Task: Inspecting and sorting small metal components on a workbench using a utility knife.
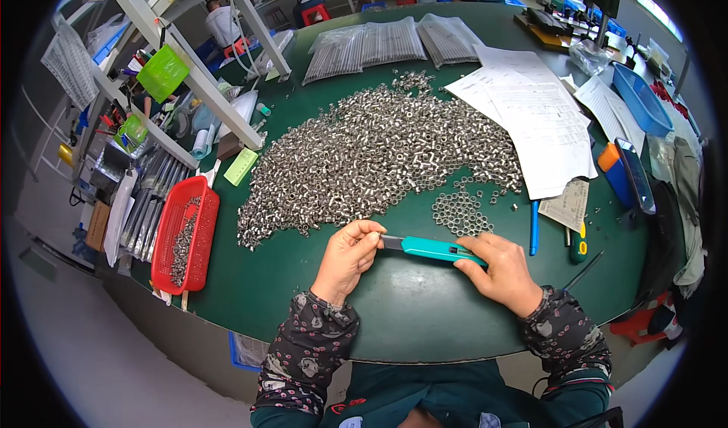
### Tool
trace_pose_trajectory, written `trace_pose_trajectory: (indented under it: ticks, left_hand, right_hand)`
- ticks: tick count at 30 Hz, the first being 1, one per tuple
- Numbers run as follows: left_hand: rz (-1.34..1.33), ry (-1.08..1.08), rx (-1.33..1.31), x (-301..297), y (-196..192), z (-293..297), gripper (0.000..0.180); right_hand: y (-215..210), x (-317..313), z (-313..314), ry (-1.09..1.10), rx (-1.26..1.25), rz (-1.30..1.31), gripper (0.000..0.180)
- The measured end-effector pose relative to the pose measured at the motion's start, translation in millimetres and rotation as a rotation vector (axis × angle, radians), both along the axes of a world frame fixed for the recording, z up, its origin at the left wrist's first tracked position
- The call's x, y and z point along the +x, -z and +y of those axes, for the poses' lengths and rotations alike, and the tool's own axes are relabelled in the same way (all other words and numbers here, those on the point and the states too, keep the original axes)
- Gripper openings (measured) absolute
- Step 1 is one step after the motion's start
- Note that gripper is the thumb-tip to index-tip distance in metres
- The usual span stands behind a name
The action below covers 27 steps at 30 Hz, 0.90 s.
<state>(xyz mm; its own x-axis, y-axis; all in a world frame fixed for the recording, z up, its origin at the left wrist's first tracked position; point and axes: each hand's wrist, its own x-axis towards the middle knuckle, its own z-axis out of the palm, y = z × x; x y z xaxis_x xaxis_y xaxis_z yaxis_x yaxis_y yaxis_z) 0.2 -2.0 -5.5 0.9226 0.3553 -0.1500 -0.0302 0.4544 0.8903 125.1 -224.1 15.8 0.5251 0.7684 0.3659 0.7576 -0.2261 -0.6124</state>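
My right hand point(502, 270) grips the handle of a teal utility knife point(434, 250) that lies level just above the green table point(425, 307). My left hand point(347, 257) is closed with its fingertips pinched at the knife's blade end, possibly on a small metal piece that is too small to make out. Just beyond my hands spreads a large heap of small shiny metal sleeves point(379, 151). A smaller cluster of metal rings point(459, 213) lies ahead of my right hand.
A red basket point(184, 235) with metal parts sits at the left edge. Paper sheets point(531, 109), a blue pen point(535, 227), a green-handled screwdriver point(578, 246), a phone point(635, 174) and a blue basket point(641, 98) lie right. Bagged metal rods point(379, 45) rest at the far side.
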Motion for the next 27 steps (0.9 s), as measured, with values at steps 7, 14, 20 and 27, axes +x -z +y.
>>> trace_pose_trajectory:
  ticks: [7,14,20,27]
  left_hand:
    - [0.016,0.0,0.018,-1.1,-1.4,0.6,0.012]
    - [0.028,0.013,0.023,-1.4,0.1,1.4,0.013]
    - [0.025,0.011,0.031,-0.7,0.8,1.0,0.013]
    - [0.032,-0.005,0.077,0.0,0.9,-0.8,0.012]
  right_hand:
    - [0.1,-1.1,0.3,0.019,0.014,-0.13,0.025]
    - [-0.4,-2.3,0.5,0.026,0.034,-0.166,0.026]
    - [-2.0,-3.3,0.5,0.029,0.046,-0.185,0.027]
    - [-2.6,-3.1,0.6,0.025,0.041,-0.216,0.029]
